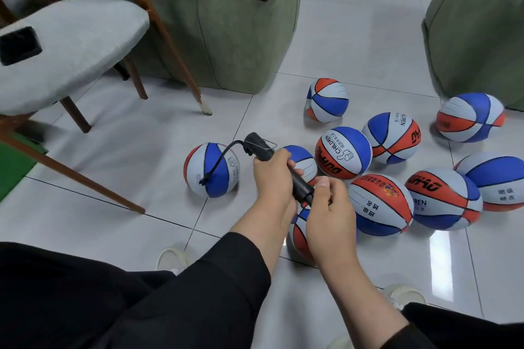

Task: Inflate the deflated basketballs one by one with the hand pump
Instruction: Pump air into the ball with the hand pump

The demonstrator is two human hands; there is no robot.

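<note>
Underfoot: glossy white floor tiles (354, 37), dark grout; green upholstered sofa (226, 45), grey fabric chair (73, 45) on wooden legs.
Balls: pebbled rubber, blue, white and orange panels; several dented.
Target basketball (211, 170): alone, left of cluster, black hose (224, 156) plugged in.
Grip: my left hand (272, 176) clasps the hand pump (283, 167) barrel; my right hand (330, 207) grasps its handle end.
</note>
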